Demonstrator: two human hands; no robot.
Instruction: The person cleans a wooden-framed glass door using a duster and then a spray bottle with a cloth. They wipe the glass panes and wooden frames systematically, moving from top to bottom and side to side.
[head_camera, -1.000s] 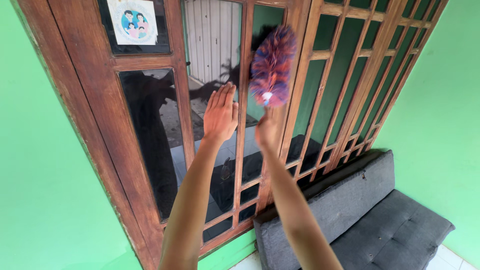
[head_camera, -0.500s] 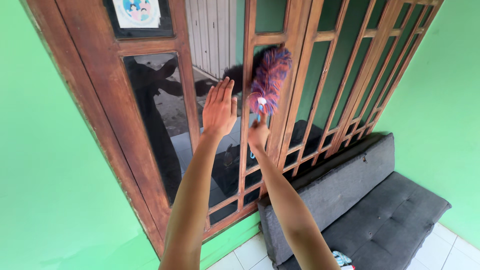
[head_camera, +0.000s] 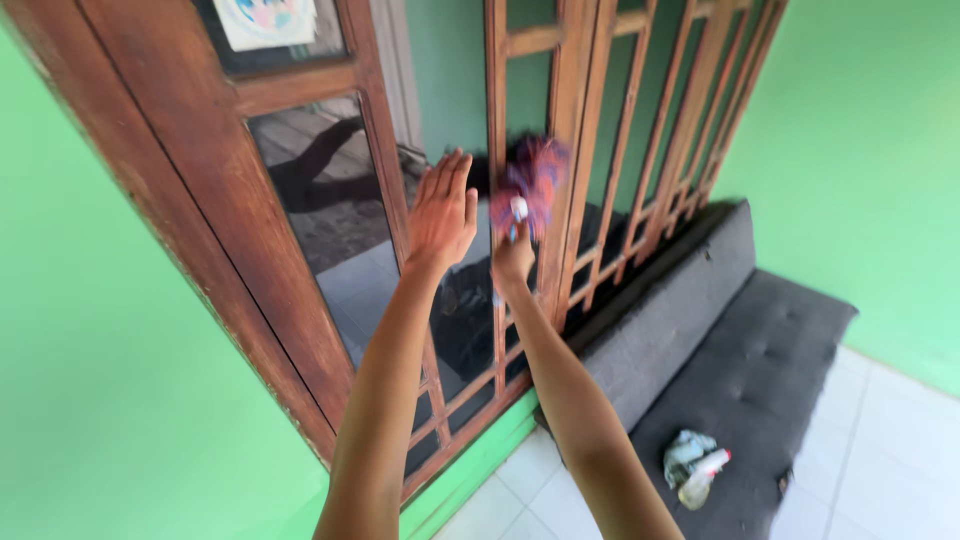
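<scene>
Duster (head_camera: 528, 190) fluff, red and blue and blurred, stood just above the right hand (head_camera: 512, 258), which was closed in a fist round the short handle; the handle's long axis ran up and a little away from the person, so the fluffy head lay against the wooden upright (head_camera: 560, 150) and the pane beside it, at about the height of the left fingertips. The right hand was the nearer of the two to the duster, in fact the only one touching it; the left hand (head_camera: 441, 213) sat just to the left, apart from the fluff, with fingers straight and close together and the palm laid flat toward the glass (head_camera: 320, 190), though whether it truly pressed the pane could not be told. Both forearms reached up and forward from the lower edge of the view. Round them ran the brown window frame (head_camera: 200, 200) with its lattice of bars going off to the right, set in a green wall (head_camera: 100, 380). Below, well apart from the hands, a grey cushion (head_camera: 760, 370) lay on the tiled floor (head_camera: 880, 450) with a cloth and small bottle (head_camera: 695, 470) on it
</scene>
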